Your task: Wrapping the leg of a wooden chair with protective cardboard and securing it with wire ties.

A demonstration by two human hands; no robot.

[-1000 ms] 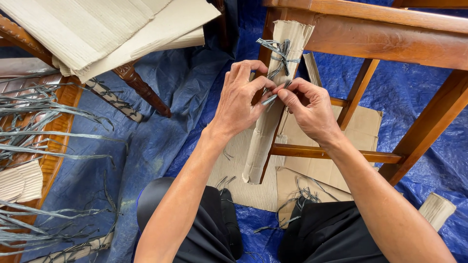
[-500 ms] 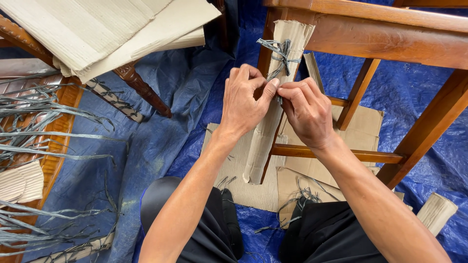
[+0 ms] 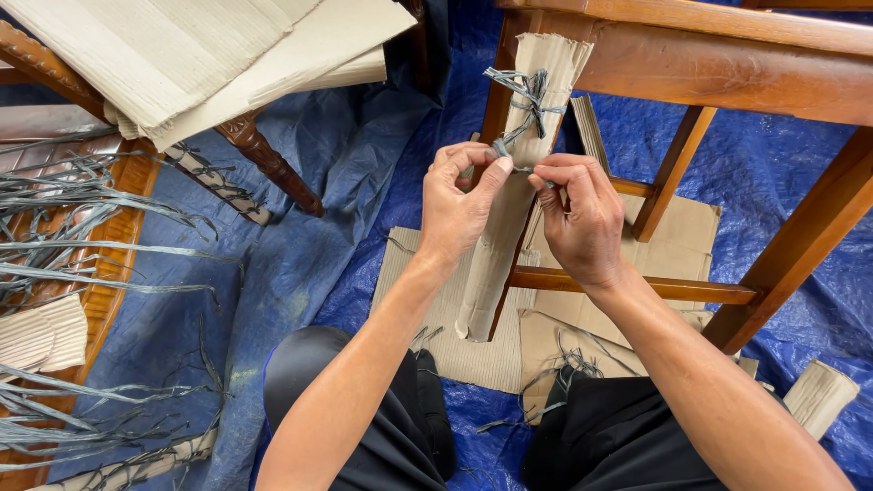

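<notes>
Both hands have drawn slightly apart | left hand, right hand pinch grey strap between fingertips | cardboard-wrapped leg behind fingers

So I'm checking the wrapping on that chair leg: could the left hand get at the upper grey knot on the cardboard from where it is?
Probably yes. The left hand sits just below the upper grey knot on the cardboard wrap, and nothing lies between them.

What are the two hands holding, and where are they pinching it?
Both hands pinch a grey string tied around the cardboard wrap on a chair leg. The left hand and right hand grip its ends with fingertips, just below an upper knot.
</notes>
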